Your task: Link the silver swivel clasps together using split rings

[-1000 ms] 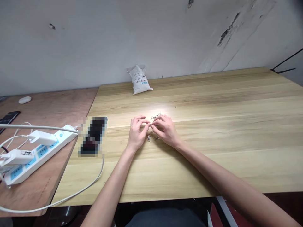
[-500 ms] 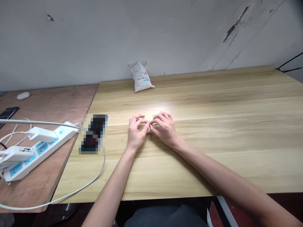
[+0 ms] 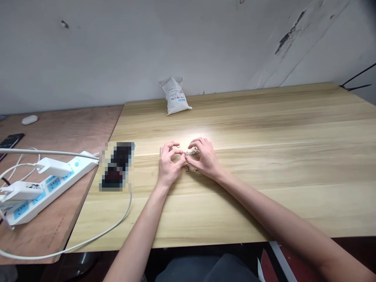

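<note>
My left hand (image 3: 171,162) pinches a small metal ring-like piece (image 3: 186,153) between thumb and index finger. My right hand (image 3: 205,158) is open beside it, its index finger and thumb spread apart. The right thumb tip lies close to the left fingertips; whether it touches the piece I cannot tell. Small shiny metal pieces, perhaps linked rings or clasps, lie on the table around the hands: a cluster (image 3: 194,151) under the right fingers, a bit (image 3: 187,169) between the wrists and a thin ring (image 3: 178,146) by the left fingers.
A white printed packet (image 3: 176,98) leans at the back near the wall. To the left are a white power strip (image 3: 82,162) with chargers, a pixelated dark device (image 3: 117,166) with a cable (image 3: 125,215), a phone (image 3: 11,140) and a white oval case (image 3: 29,120).
The right index finger has lifted away from the left fingertips, so the right hand has opened. The metal pieces beneath it show more. The left hand keeps its pinch.
</note>
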The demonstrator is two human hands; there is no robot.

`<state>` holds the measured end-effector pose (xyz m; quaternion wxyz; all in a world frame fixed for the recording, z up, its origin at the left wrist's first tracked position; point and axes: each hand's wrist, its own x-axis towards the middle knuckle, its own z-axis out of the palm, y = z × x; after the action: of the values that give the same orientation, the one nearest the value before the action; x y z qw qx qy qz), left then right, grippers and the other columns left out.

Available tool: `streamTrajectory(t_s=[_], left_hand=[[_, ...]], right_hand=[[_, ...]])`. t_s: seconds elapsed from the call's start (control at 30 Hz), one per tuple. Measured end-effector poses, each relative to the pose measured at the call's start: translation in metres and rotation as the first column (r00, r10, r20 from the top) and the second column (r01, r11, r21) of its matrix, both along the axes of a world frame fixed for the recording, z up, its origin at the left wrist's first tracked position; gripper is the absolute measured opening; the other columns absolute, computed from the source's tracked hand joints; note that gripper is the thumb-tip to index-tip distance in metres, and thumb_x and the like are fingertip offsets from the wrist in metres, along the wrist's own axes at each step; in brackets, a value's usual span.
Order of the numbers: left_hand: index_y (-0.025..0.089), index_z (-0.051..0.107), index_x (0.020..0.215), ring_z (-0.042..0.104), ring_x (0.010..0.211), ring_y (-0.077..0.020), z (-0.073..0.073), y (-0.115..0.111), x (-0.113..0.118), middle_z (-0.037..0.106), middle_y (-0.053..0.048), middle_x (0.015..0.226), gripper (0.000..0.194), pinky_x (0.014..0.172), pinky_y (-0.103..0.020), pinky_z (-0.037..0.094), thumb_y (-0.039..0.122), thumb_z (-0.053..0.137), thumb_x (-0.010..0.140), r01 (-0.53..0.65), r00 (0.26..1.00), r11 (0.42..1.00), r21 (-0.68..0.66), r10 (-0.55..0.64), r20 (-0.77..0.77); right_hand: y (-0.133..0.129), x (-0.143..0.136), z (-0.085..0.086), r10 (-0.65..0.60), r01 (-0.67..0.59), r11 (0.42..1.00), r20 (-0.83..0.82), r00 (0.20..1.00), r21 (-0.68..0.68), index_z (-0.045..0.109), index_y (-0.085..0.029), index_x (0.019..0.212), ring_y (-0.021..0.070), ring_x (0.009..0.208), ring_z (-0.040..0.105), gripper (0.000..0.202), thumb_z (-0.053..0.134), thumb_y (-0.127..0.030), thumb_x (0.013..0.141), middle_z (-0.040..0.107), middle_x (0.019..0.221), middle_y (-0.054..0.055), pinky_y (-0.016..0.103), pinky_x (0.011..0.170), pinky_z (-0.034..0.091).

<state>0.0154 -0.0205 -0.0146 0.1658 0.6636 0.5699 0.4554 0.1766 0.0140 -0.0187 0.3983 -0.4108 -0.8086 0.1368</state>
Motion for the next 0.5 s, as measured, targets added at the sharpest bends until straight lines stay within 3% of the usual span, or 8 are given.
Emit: streamTrajectory(t_s=[0.1, 0.23, 0.37, 0.5], left_hand=[[0.022, 0.068, 0.081, 0.045, 0.127, -0.0242, -0.0008, -0.0007, -0.0013, 0.059, -0.005, 0.118, 0.005, 0.106, -0.045, 0.044, 0.018, 0.066, 0.083, 0.062, 0.998, 0.997, 0.055, -0.061, -0.024], [0.023, 0.068, 0.083, 0.043, 0.13, -0.0253, -0.0013, -0.0003, -0.004, 0.058, -0.005, 0.122, 0.005, 0.104, -0.046, 0.044, 0.018, 0.067, 0.082, 0.086, 0.993, 0.992, 0.094, -0.077, -0.093], [0.022, 0.068, 0.084, 0.039, 0.135, -0.0284, 0.0, 0.0006, -0.0052, 0.058, -0.007, 0.127, 0.003, 0.107, -0.052, 0.039, 0.02, 0.065, 0.084, 0.042, 0.967, 0.987, 0.154, -0.001, -0.254], [0.022, 0.067, 0.081, 0.036, 0.138, -0.0318, 0.0, 0.0008, -0.002, 0.054, -0.007, 0.136, 0.003, 0.114, -0.061, 0.023, 0.023, 0.067, 0.083, 0.004, 0.908, 0.979, 0.201, 0.08, -0.411]], right_hand=[[0.002, 0.0032, 0.0007, 0.078, -0.079, 0.995, -0.021, 0.997, -0.063, 0.062, -0.021, 0.112, 0.0289, 0.119, 0.049, 0.029, 0.064, -0.028, 0.084, 0.06, 0.124, 0.012, 0.046, 0.096, 0.041], [0.0023, 0.0055, -0.0006, 0.15, -0.149, 0.986, 0.009, 0.989, -0.079, 0.069, -0.023, 0.084, 0.0295, 0.133, 0.04, 0.008, 0.063, -0.027, 0.086, 0.061, 0.126, 0.008, 0.052, 0.105, 0.034], [0.0029, 0.0062, -0.0046, 0.065, -0.063, 0.998, 0.077, 0.995, -0.031, 0.071, -0.023, 0.084, 0.0292, 0.134, 0.039, 0.009, 0.064, -0.028, 0.087, 0.063, 0.122, 0.008, 0.052, 0.105, 0.034], [0.0052, 0.0069, -0.0065, -0.048, 0.012, 0.986, 0.214, 0.976, 0.167, 0.072, -0.024, 0.084, 0.0314, 0.138, 0.035, 0.012, 0.062, -0.029, 0.089, 0.06, 0.127, 0.009, 0.058, 0.11, 0.026]])
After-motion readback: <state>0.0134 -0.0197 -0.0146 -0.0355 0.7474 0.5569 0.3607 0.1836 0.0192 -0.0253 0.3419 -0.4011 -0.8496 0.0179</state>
